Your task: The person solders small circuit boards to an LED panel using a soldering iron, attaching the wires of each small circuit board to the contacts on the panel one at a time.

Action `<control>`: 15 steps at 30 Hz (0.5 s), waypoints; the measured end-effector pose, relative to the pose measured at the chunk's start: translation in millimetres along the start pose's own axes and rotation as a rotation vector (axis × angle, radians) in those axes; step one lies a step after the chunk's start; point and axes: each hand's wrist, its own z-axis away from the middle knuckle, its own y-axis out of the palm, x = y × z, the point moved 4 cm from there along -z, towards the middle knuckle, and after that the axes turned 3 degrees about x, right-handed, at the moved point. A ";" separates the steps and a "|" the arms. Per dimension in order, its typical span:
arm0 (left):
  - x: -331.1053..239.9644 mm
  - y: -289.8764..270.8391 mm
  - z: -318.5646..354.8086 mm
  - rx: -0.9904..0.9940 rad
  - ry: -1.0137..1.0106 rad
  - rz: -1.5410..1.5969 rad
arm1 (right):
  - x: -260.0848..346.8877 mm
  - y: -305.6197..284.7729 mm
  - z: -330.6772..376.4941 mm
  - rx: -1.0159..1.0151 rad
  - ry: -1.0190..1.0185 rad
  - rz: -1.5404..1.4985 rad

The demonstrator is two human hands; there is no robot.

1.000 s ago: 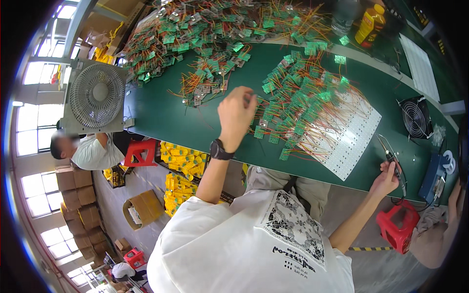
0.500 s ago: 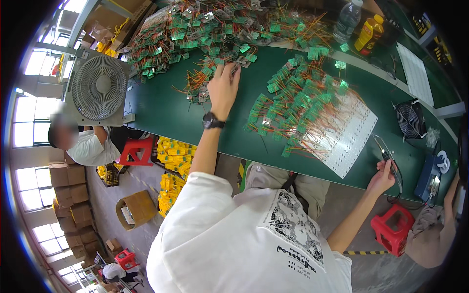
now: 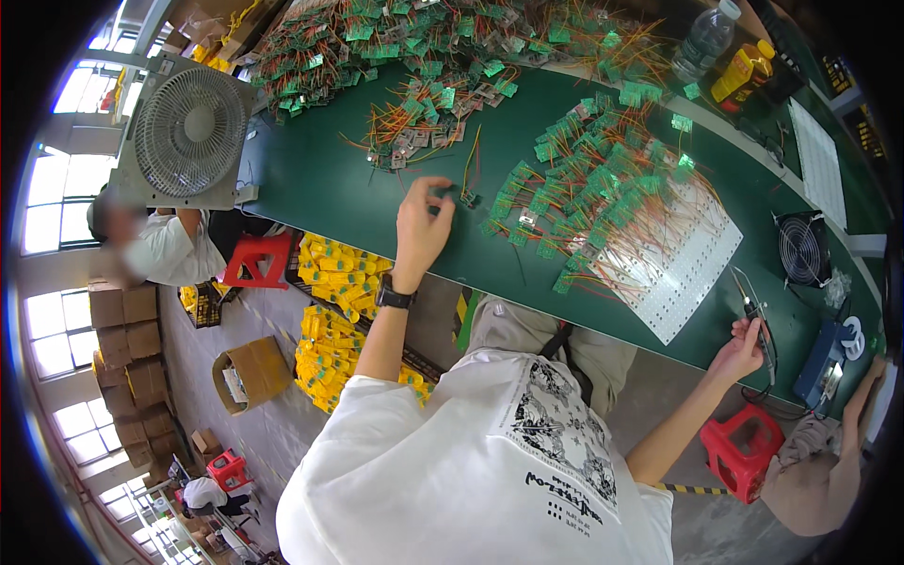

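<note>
Head view, looking down: I see my left hand stretched out over the green table just left of frame centre, fingers curled in narrow, thumb and forefinger pinched on a small green circuit board with thin orange wires trailing off it toward the upper right. A black wristwatch sits on that wrist. My right hand is low at the right of the frame, at the table's near edge, closed around a slim soldering iron whose dark shaft points up toward the table top. The table surface is a smooth, matte dark green mat, its near edge bowing across the frame from the left down to the lower right. Heaped across the upper middle lies a tangled pile of boards, small flat green rectangles bristling with red and orange wire. A second, looser spread of boards lies right of centre, partly over a white perforated sheet, flat and dotted with rows of tiny holes. A grey box fan with a round wire grille stands at the upper left of the table, and a small black fan sits at the right. Bare green mat lies open around and left of the left hand, between the fan and the wire piles; the right hand has tighter room between the sheet's corner and a blue box.
</note>
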 end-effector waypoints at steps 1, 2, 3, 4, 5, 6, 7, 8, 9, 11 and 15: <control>6.6 0.2 -3.9 -0.037 -0.057 0.042 | 0.2 1.7 0.4 0.006 -0.001 -0.004; 10.2 1.2 -7.1 -0.035 -0.060 0.043 | 0.5 2.9 0.7 0.012 -0.003 -0.009; 6.5 4.0 -12.8 0.026 -0.102 -0.043 | 0.5 1.3 0.5 0.008 -0.005 -0.003; 5.6 7.6 -16.9 0.088 -0.144 -0.131 | -0.2 -0.5 0.5 0.003 -0.005 -0.005; 7.4 9.0 -20.3 0.094 -0.143 -0.128 | -0.4 -2.4 0.6 -0.002 -0.005 -0.007; 9.4 9.8 -23.9 0.146 -0.143 -0.134 | 0.3 -1.6 0.6 -0.005 -0.006 -0.004; 10.6 10.6 -25.1 0.197 -0.143 -0.141 | 0.7 -0.7 1.1 -0.002 -0.008 -0.008; 10.9 9.7 -24.6 0.201 -0.142 -0.140 | 1.1 0.3 1.6 0.000 -0.010 -0.012; 9.2 10.2 -24.2 0.250 -0.170 -0.154 | 1.4 0.4 1.7 -0.004 -0.011 -0.009; 4.2 11.9 -21.7 0.305 -0.198 -0.168 | 2.0 1.1 2.1 0.008 -0.016 -0.006; -3.6 12.8 -20.2 0.281 -0.119 -0.291 | 1.9 2.4 1.9 0.004 -0.005 -0.007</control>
